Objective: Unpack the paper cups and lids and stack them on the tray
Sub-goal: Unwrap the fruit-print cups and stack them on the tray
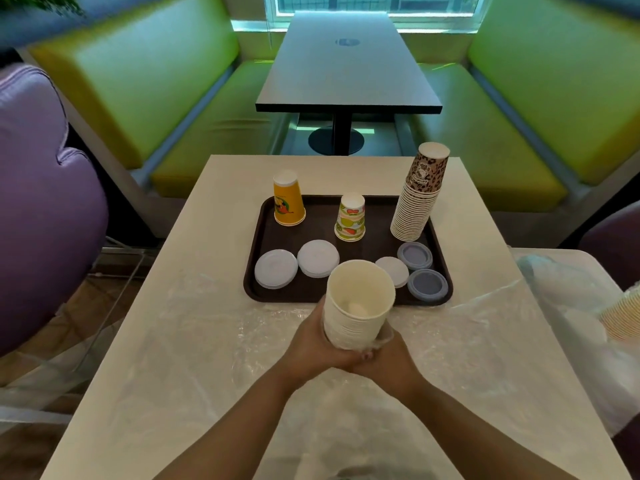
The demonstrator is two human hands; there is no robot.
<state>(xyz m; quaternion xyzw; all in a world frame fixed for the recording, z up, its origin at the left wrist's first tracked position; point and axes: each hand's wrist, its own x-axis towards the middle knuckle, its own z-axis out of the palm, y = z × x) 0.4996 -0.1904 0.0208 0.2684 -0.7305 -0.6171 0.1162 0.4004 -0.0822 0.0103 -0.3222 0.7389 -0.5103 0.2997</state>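
Both hands, left hand (313, 344) and right hand (388, 362), grip a white cup stack (356, 306) near the tray (252, 271).

The stack of plain white paper cups (356, 306) looks matt. The dark brown plastic tray (273, 294) is faintly textured. Crinkled clear plastic wrap (207, 341) glistens on the smooth cream surface (221, 188). The round white plastic lids (276, 269) have a satin finish.
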